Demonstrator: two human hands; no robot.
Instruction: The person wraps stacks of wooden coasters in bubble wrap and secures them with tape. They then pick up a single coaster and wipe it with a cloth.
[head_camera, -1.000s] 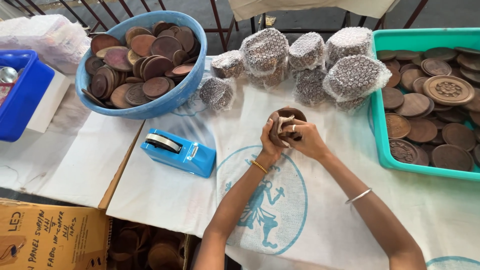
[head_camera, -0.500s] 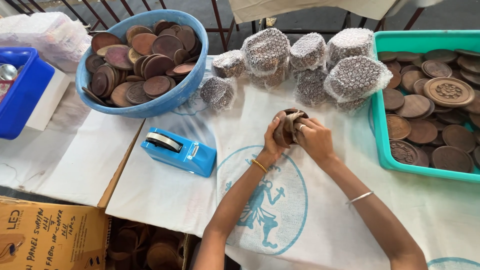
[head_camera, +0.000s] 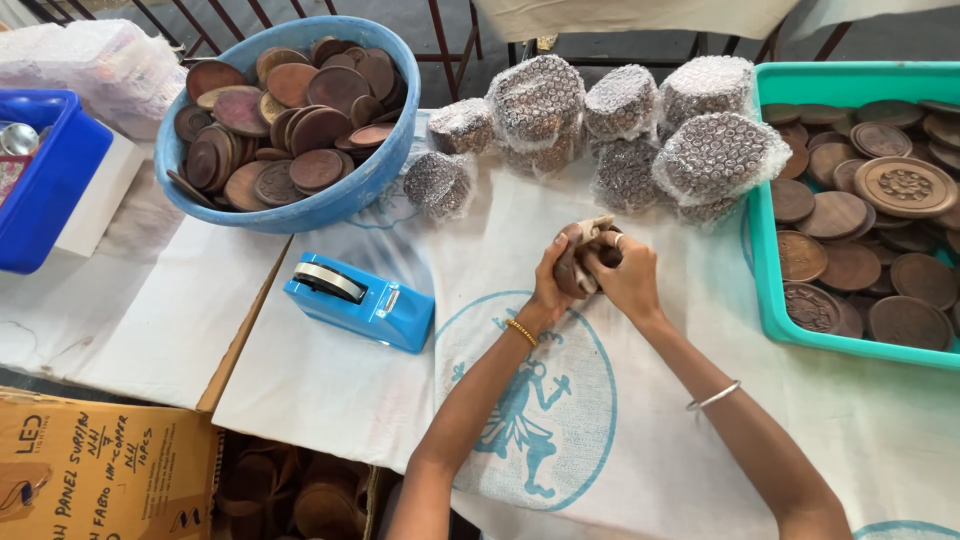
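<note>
While both wrists hover over the cloth-covered table (head_camera: 330, 390), the left hand (head_camera: 556, 283) and right hand (head_camera: 626, 275) clasp tightly around a small stack of brown discs (head_camera: 578, 262).

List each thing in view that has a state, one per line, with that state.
left hand: closed on the brown disc
right hand: closed on the same disc
brown disc: held above the cloth, on edge
blue basin: filled with discs
teal tray: filled with discs
bubble-wrapped bundles: wrapped, piled
tape dispenser: loaded, untouched

blue tape dispenser (head_camera: 360, 300) | blue bowl (head_camera: 300, 205) | teal tray (head_camera: 765, 280) | bubble-wrapped bundles (head_camera: 620, 125)
</note>
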